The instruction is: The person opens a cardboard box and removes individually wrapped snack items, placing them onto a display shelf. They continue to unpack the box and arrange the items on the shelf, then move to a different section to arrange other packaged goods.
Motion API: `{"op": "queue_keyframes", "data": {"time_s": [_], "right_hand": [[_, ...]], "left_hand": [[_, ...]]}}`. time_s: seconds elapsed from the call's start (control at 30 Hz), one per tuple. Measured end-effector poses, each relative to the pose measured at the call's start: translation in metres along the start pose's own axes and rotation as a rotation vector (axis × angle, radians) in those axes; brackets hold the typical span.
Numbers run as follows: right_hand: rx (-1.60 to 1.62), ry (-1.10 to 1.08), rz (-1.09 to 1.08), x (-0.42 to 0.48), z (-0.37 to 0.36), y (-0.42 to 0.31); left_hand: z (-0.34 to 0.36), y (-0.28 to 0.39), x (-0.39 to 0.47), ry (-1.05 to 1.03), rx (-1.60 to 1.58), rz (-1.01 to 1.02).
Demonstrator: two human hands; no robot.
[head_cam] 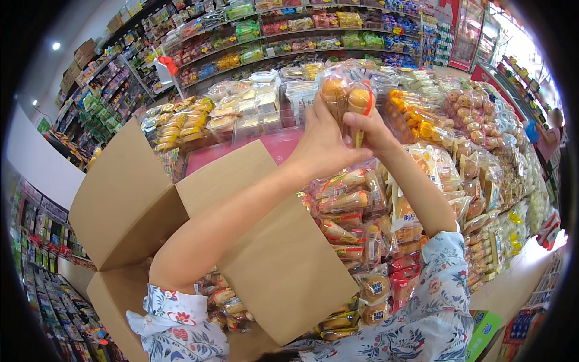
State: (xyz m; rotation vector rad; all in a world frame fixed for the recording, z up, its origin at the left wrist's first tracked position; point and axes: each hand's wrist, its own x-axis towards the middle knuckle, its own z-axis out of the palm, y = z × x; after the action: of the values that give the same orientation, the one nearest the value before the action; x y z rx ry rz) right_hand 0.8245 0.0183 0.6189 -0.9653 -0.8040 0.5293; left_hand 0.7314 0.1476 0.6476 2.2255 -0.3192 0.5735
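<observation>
Two cone-shaped cakes in clear wrappers are held upright, side by side, above the bakery display. My left hand (319, 140) has its fingers around the left wrapped cone cake (334, 92). The right wrapped cone cake (361, 100), which has a red strip on its wrapper, is gripped by my right hand (373, 129), thumb across its front. Below my forearms an open cardboard box (144, 228) holds packaged pastries (226, 301). My left arm reaches over its raised flap (289, 262). More wrapped cone cakes (341, 201) lie in a pile beneath my hands.
Bagged breads (475, 113) are heaped on the right of the display. A pink tray surface (212, 156) lies behind the box. Stocked snack shelves (307, 31) line the back. At the far right stands a person (549, 135). A green carton (484, 332) is at lower right.
</observation>
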Motion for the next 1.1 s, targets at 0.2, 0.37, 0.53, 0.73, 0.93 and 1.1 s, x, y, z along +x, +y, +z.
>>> {"op": "queue_keyframes", "data": {"time_s": [0.2, 0.37, 0.53, 0.73, 0.93, 1.1], "right_hand": [[-0.359, 0.267, 0.150, 0.038, -0.074, 0.040], [-1.160, -0.144, 0.362, 0.053, -0.168, 0.111], [-1.232, -0.331, 0.608, 0.052, -0.146, 0.161], [-1.849, -0.732, 0.483, 0.055, -0.118, 0.163], [-1.855, -0.583, 0.574, 0.057, -0.117, 0.152], [-1.428, -0.101, 1.001, 0.051, -0.150, 0.168]], "left_hand": [[-0.074, -0.012, -0.030, -0.215, 0.265, -0.295], [-0.114, 0.020, -0.081, -0.163, -0.059, -0.362], [-0.149, 0.040, -0.152, -0.096, -0.062, -0.435], [-0.177, 0.044, -0.203, 0.043, -0.039, -0.515], [-0.201, 0.046, -0.250, 0.185, 0.032, -0.677], [-0.216, 0.037, -0.297, 0.323, 0.016, -0.801]]}}
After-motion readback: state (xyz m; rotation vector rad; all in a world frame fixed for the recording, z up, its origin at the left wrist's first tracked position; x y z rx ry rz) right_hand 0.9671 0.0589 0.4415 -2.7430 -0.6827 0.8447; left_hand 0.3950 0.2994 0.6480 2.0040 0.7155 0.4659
